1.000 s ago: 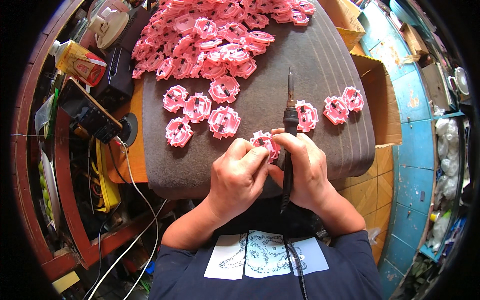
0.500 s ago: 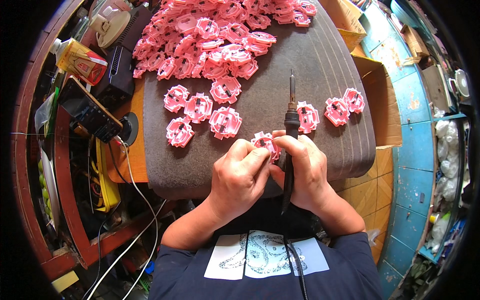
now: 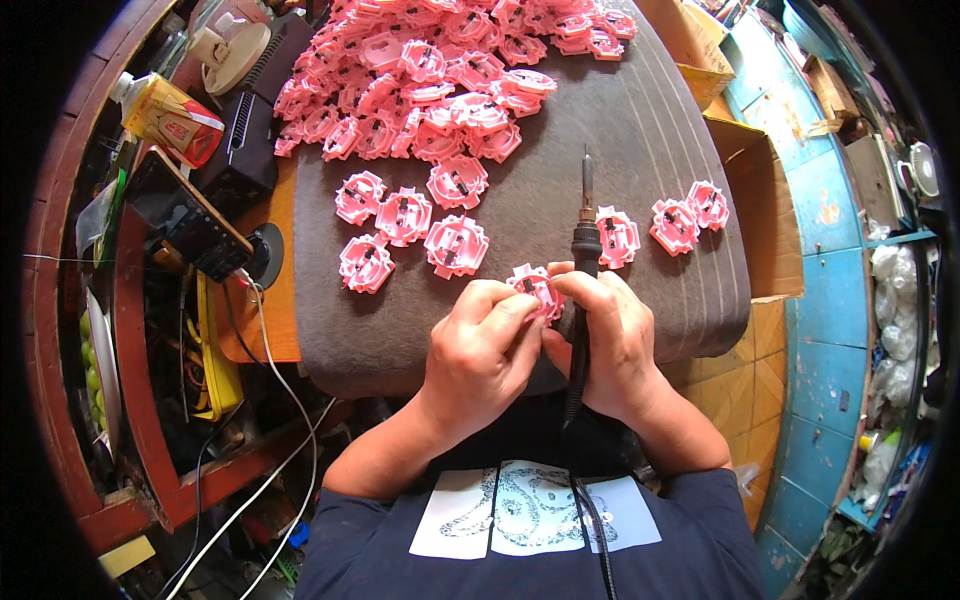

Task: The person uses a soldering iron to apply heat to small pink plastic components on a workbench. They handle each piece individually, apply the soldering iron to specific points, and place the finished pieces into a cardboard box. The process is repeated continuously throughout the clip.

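Indeed, our left grip (image 3: 475, 340) pinches a pink casing (image 3: 534, 284); our right grip (image 3: 617, 325), touching it, clamps a soldering iron (image 3: 586, 242) pointing toward twelve o'clock.

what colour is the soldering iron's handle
The handle is black, best seen in the head view.

Hands (image 3: 475, 345): two. Soldering iron (image 3: 586, 238): one. Pink plastic parts (image 3: 457, 245): nine countable, comprising one held, five at left and three at right; those in the pile (image 3: 375, 95) overlap and cannot be counted. Phone (image 3: 188, 215): one. Bottle (image 3: 172, 122): one.
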Tool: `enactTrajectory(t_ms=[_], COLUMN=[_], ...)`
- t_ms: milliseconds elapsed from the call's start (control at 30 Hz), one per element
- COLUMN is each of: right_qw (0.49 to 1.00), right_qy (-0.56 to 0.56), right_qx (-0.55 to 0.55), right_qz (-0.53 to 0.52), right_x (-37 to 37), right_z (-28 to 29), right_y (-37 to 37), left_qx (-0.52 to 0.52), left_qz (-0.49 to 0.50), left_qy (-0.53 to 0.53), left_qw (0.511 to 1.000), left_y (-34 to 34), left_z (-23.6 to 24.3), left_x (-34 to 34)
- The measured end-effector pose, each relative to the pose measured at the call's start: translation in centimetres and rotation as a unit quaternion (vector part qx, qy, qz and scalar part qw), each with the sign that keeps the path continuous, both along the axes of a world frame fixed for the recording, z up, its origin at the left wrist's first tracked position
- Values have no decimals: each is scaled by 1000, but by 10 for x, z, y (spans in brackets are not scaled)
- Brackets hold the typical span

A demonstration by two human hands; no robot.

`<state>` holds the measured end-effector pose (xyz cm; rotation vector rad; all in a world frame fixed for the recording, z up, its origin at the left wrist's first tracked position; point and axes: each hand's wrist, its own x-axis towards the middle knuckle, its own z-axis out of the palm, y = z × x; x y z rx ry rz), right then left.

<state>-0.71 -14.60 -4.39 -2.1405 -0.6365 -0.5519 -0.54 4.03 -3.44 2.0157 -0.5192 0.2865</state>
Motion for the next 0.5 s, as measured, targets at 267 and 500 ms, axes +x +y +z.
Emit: enactTrajectory(t_ms=[267,500], right_qw=[999,989], right_qy=[42,-15], right_qx=[-12,-67], right_qz=[-20,-131], right_x=[-3,14], right_z=[4,7], right_y=[-2,-18], left_qx=[88,229], left_qz=[105,84], left_qy=[16,-98], left_qw=[990,965], left_y=[47,40], left_z=[19,2], left_x=[8,15])
